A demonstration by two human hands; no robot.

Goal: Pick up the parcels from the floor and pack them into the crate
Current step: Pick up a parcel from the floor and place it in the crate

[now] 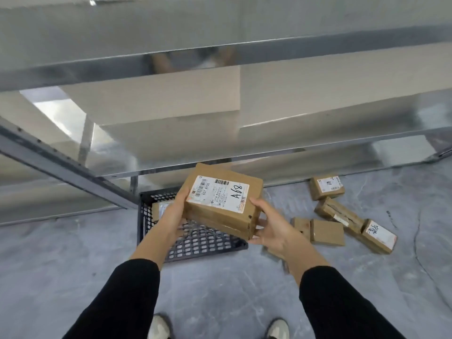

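I hold a brown cardboard parcel (221,201) with a white label marked "A68" over the black plastic crate (195,243) on the floor. My left hand (171,216) grips its left side and my right hand (269,228) grips its right end from below. One parcel (157,210) lies inside the crate, mostly hidden by my left hand. Several more brown parcels lie on the floor to the right: a labelled one (327,187) near the shelf, a long one (338,215), a plain one (327,232) and a labelled one (379,236).
A metal shelving rack (171,59) with large pale boxes (156,99) fills the upper view; its frame overhangs the crate's back. A diagonal grey beam (63,165) runs at left. My shoes (159,327) stand on the grey floor near the bottom edge.
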